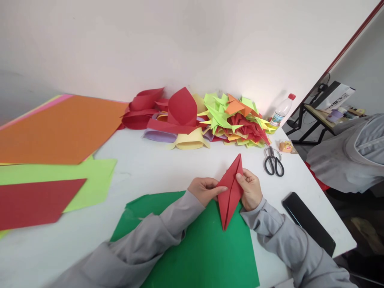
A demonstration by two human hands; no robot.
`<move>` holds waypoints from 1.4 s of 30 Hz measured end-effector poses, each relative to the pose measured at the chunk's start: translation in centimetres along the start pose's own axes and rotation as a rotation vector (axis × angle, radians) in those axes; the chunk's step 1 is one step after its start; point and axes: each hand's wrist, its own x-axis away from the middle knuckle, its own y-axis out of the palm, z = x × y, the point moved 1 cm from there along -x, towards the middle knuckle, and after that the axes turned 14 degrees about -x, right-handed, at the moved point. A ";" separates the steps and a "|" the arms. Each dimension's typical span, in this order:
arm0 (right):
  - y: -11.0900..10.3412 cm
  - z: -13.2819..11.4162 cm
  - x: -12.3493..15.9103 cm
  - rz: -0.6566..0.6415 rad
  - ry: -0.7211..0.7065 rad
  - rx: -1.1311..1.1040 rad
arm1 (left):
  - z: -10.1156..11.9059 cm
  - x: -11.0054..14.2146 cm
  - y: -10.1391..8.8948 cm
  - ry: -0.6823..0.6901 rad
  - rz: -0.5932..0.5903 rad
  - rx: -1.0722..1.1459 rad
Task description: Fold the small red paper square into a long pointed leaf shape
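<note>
A red folded paper (230, 192), shaped like a long diamond with a slit down its middle, is held up between my hands. My left hand (207, 189) pinches its left edge, thumb on the front face. On the right edge my right hand (249, 189) grips it, its thumb pressed near the centre fold and the fingers behind, partly hidden. Beneath them a large green sheet (198, 252) lies on the white table, partly covered by my left sleeve.
Orange (66, 132), lime (99, 176) and dark red sheets (39, 204) lie left. Along the wall are curled red paper pieces (182, 108) and a heap of folded paper (231, 118). Rightward are a bottle (282, 111), scissors (273, 162), a wrapped snack (286, 146), a black phone (309, 222) and another person's clothing (354, 152).
</note>
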 end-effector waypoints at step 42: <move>-0.4 -0.3 -0.7 0.132 0.021 0.051 | -1.7 -0.4 0.2 0.152 -0.132 -0.158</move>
